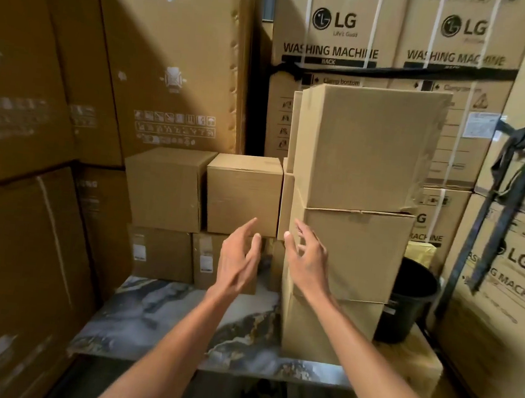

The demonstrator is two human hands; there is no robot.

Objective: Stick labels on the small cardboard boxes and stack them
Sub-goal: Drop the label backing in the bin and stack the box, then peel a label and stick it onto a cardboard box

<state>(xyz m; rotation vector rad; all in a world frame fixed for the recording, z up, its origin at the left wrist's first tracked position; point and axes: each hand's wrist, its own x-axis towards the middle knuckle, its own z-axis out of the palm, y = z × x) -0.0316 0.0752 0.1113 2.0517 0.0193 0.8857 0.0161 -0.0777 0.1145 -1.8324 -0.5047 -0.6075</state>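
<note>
Small cardboard boxes stand stacked on a marble-patterned table. On the right rises a stack of three: top box, middle box, bottom box. At the back, two plain boxes sit on two lower boxes, and the lower boxes carry white labels. My left hand and my right hand are raised side by side in front of the stacks, fingers spread, holding nothing. The right hand is just before the middle box of the right stack.
Large washing machine cartons wall in the table at the back, left and right. A black bucket stands behind the right stack. A black strap hangs over the right carton. The table's front edge lies near my forearms.
</note>
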